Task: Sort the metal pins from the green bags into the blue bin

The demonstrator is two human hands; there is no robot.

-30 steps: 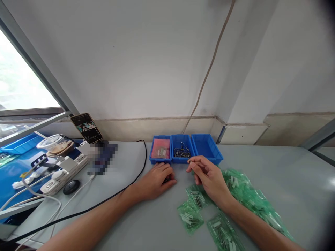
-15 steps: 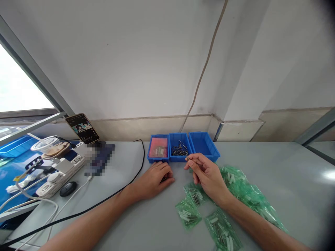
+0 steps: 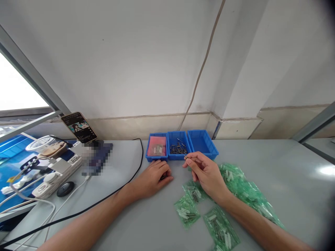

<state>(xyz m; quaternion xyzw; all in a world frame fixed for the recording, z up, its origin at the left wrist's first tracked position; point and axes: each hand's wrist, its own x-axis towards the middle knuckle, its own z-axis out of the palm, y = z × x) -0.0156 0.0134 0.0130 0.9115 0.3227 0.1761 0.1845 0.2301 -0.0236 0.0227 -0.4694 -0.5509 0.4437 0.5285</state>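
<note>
My right hand pinches a small metal pin just in front of the blue bins. Curled on the table, my left hand has something dark and small under its fingers that I cannot make out. The middle blue bin holds a pile of dark metal pins. In the left blue bin lies a pink packet. The right blue bin shows only its bare floor. Green bags with white and metal pieces lie below and right of my right hand.
A black cable runs under my left forearm. At the left are a phone, a power strip, a black mouse and white cables. More green bags lie beside my right forearm.
The whole view has shifted slightly. Both hands keep nearly the same places and poses, and the pin in my right hand is tilted differently, with less of it showing.
</note>
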